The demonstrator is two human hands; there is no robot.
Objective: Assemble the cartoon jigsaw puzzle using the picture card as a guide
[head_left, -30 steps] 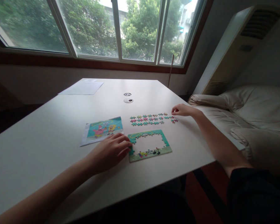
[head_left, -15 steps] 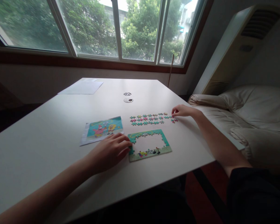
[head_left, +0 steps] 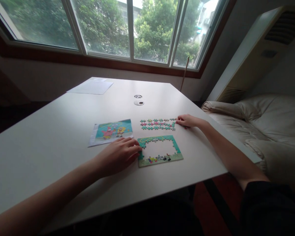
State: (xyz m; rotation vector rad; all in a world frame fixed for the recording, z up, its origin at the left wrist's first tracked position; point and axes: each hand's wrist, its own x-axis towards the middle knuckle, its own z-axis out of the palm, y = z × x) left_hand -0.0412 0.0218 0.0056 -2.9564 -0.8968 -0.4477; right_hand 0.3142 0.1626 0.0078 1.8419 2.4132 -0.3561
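My left hand rests on the table with its curled fingertips gripping the left edge of a jigsaw frame. Green and sand-coloured borders surround the frame's bare middle. Beyond the frame lie rows of loose jigsaw pieces, mostly teal and pink. At the right end of these rows is my right hand, its fingertips pinched down on a small jigsaw piece, which they partly hide. A picture sheet with cartoon figures lies left of the frame, just beyond my left hand.
White paper lies at the table's far left. Two round inserts sit in the tabletop near its middle. To the right stands a cream sofa, with a tall air conditioner behind it. A window runs along the far wall.
My right hand has moved left, closer to the rows, and pieces at their right end are now packed tighter. My left hand stays at the frame. The view has shifted slightly.
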